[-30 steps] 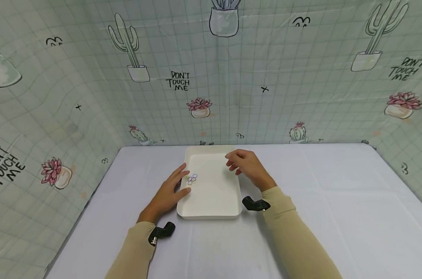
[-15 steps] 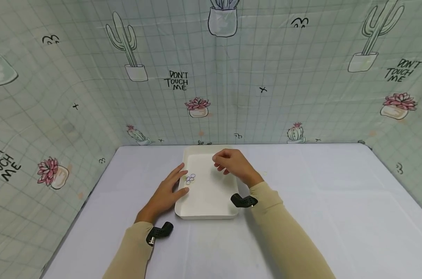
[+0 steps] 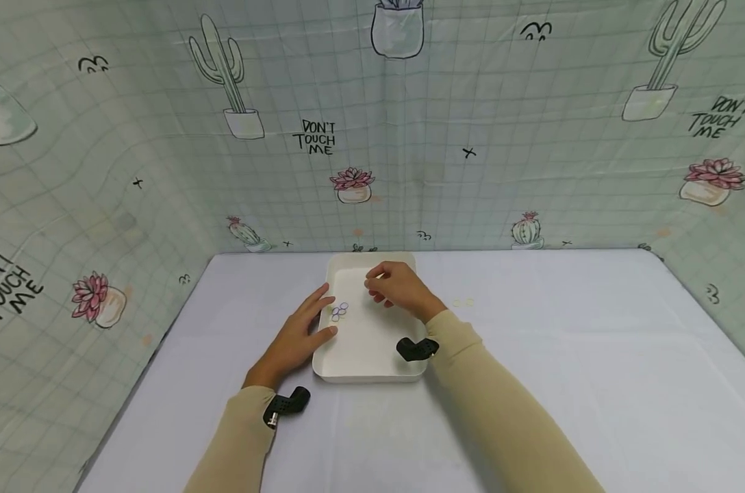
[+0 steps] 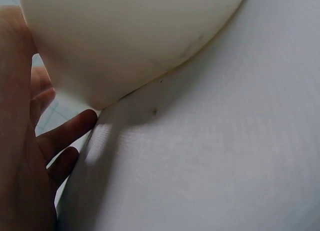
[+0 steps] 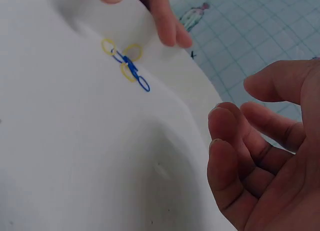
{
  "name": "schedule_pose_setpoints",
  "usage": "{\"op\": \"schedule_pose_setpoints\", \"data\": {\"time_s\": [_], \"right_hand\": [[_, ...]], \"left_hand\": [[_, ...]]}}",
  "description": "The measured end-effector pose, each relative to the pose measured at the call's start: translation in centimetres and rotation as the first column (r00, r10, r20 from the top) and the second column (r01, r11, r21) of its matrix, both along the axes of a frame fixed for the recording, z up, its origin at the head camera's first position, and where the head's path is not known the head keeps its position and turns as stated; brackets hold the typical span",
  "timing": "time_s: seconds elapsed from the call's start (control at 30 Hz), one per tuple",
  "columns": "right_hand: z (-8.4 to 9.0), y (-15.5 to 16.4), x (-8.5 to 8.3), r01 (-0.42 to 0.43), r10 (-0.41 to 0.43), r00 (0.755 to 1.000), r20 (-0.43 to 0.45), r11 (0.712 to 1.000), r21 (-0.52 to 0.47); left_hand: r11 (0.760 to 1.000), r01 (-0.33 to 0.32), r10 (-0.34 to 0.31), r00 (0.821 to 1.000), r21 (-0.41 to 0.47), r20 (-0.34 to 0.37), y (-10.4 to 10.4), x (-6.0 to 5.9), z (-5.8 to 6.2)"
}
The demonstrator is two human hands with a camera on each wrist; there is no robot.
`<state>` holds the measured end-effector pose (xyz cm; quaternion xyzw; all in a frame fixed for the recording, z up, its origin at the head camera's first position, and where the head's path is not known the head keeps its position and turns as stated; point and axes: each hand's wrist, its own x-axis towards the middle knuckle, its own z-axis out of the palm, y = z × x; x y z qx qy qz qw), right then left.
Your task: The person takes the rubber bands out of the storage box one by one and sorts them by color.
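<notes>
Moved left, right hand [image 3: 399,288] hovers loosely curled over one tray [image 3: 372,349]; left hand [image 3: 298,333] flat beside four rubber bands [image 3: 339,311].

Head view looking forward and down over the counter [image 3: 533,356]; wrist views pressed close, sharing the white tray [image 3: 372,342], its outer wall from the left, its inside from the right.

A person seen from above wears long beige sleeves [image 3: 508,418] that reach both wrists. A small black angled camera mount with tiny perforations is strapped at the left wrist [image 3: 285,404], and a matching black mount sits at the right wrist [image 3: 417,348]. Both hands are bare.
</notes>
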<state>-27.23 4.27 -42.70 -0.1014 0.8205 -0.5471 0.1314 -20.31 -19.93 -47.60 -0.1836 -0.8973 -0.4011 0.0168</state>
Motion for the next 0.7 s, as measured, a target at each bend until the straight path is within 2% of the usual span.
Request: {"op": "schedule_pose_setpoints", "data": {"time_s": [0.13,0.27,0.37,0.53,0.7], "right_hand": [[-0.3,-0.1,-0.1,-0.014,0.014,1.000,-0.005,1.000,0.025],[-0.2,-0.7,-0.4,-0.026,0.027,1.000,-0.010,0.998,0.056],[-0.3,-1.5,-0.6,-0.056,0.059,0.998,-0.018,0.992,0.113],[-0.8,-3.1,-0.7,-0.115,0.130,0.990,-0.053,0.968,0.222],[-1.7,-5.2,-0.4,-0.168,0.185,0.981,-0.052,0.957,0.238]], "left_hand": [[1.000,0.001,-0.002,1.000,-0.027,-0.006,-0.1,-0.3,0.1],[0.999,0.045,-0.046,0.998,-0.029,-0.039,0.0,-1.1,0.5],[0.997,0.066,-0.068,0.997,-0.029,-0.046,0.0,-1.5,0.6],[0.998,0.054,-0.055,0.998,-0.024,-0.041,-0.5,-1.1,0.2],[0.999,0.036,-0.036,0.999,-0.026,-0.030,-1.4,-0.2,-0.5]]}}
